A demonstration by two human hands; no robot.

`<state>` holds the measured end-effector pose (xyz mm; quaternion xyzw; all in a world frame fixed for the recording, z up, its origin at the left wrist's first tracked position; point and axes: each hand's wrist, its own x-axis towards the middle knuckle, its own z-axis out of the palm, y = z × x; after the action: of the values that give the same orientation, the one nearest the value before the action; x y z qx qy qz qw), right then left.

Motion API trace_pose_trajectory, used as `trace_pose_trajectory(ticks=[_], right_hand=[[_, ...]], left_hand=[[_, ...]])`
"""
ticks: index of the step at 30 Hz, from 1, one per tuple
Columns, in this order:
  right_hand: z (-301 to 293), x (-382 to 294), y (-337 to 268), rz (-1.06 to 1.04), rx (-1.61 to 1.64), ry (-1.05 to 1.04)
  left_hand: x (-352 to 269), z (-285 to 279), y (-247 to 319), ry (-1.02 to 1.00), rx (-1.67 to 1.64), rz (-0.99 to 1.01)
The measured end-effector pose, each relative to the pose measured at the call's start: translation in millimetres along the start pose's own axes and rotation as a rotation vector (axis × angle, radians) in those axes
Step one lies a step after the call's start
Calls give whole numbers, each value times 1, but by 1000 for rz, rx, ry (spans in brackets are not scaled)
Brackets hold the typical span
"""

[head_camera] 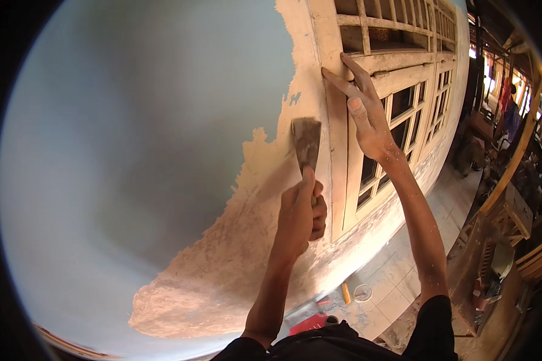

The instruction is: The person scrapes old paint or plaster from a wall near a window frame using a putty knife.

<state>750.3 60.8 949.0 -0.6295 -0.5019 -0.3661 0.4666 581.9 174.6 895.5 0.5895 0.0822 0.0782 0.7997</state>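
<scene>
My left hand [298,212] grips a paint scraper [307,140], its broad metal blade pointing up and lying at the scraped strip beside the window. Most of the handle is hidden in my fist. Light blue paint [171,135] covers the wall to the left, ending in a ragged edge. Bare, pale plaster [235,252] shows between that edge and the window. Dusty and with fingers spread, my right hand [366,113] touches the cream wooden window frame [338,180] with its fingertips. It holds nothing.
Window shutters with glass panes [402,101] and a slatted vent [388,18] are at the right. Below on the tiled floor [388,280] lie a yellow-orange object [346,293], a round clear object [362,293] and a red item [308,324]. Wooden furniture and clutter [501,266] stand further right.
</scene>
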Motion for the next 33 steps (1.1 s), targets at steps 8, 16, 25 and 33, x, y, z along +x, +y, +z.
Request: trace_pose_trajectory(ticks=[8,16,25,33], right_hand=[[1,-1,-3,3,57,1],[5,1,-5,5,62,4],[9,-1,-3,10,45,5],[-2,-1,-1,0,39,19]], left_hand=[[0,0,-1,-16,35,56],[-2,3,8,-33,34,79],[2,2,10,6,22,72],[0,11,13,-22,40,45]])
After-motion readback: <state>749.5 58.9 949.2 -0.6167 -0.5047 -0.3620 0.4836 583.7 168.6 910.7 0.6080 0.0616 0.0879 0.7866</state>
